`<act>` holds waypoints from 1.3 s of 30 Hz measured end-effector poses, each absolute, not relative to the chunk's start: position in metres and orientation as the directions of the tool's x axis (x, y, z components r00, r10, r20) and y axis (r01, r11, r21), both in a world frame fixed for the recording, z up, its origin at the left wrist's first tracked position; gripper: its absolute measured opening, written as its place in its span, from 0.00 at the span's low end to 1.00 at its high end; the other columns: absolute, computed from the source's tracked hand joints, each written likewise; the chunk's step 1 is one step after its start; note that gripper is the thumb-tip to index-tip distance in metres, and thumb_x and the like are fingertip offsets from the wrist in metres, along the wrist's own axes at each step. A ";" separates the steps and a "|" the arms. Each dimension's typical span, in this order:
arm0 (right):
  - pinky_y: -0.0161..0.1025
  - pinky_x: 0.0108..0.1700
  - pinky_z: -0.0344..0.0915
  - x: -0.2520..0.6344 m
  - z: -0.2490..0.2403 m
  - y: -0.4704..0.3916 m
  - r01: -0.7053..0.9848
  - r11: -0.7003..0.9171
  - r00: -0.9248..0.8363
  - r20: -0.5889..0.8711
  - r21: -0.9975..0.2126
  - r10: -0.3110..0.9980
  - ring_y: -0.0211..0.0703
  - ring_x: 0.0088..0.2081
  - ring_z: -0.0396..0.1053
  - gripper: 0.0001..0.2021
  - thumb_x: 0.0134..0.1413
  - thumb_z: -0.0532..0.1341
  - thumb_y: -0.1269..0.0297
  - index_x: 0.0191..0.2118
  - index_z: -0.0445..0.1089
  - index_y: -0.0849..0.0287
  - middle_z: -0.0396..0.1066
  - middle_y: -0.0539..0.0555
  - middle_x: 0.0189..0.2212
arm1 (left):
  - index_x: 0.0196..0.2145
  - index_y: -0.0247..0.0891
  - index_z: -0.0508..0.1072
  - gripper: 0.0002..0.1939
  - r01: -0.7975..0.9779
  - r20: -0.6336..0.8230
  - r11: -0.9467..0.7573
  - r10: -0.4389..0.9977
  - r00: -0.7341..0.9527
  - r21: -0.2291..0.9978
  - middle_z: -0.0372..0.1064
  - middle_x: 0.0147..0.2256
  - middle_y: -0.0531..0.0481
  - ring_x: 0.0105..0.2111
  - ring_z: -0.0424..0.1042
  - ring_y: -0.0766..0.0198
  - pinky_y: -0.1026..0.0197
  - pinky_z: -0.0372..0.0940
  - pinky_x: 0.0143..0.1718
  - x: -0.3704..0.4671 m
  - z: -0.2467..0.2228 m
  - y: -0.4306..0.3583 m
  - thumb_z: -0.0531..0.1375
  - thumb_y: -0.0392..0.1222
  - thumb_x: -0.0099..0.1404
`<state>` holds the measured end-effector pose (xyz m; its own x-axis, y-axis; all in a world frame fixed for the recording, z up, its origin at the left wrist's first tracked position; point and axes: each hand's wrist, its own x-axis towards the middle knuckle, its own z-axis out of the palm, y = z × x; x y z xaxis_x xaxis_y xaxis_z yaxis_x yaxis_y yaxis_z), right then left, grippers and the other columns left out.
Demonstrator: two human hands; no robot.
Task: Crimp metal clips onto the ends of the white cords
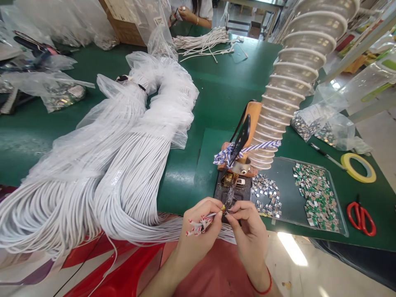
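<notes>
My left hand point(202, 231) is closed round several white cables point(198, 227) with red and white stripped ends; one cable runs out between its thumb and forefinger. Close beside it, my right hand point(249, 231) pinches something too small to make out, near that cable's tip. Both hands are at the front of a dark soldering stand point(232, 194). Behind them rise an orange holder point(253, 119) and a black plate tied with blue-and-white cord point(224, 156). Right of the stand, a clear tray point(286, 185) holds small metal connectors point(267, 194) and green-and-silver connector boards point(318, 198).
Large bundles of white cable point(133, 177) in plastic cover the left. A ribbed duct point(291, 82) rises behind the tray. Red scissors point(361, 218), yellow tape point(359, 167), a pen point(328, 156) and bags of parts point(328, 128) lie at right. A person's hand point(187, 15) shows across the table.
</notes>
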<state>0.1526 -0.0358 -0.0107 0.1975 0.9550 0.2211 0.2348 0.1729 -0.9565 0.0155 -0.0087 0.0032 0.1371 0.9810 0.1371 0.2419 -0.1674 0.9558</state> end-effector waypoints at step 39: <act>0.34 0.45 0.72 0.164 -0.023 -0.045 0.313 0.227 0.162 0.287 -0.922 0.944 0.40 0.42 0.75 0.09 0.57 0.63 0.78 0.34 0.72 0.54 0.76 0.52 0.38 | 0.24 0.38 0.70 0.09 0.202 -0.141 0.106 0.976 0.166 0.974 0.76 0.30 0.47 0.32 0.74 0.60 0.61 0.65 0.36 0.014 0.000 -0.004 0.56 0.38 0.62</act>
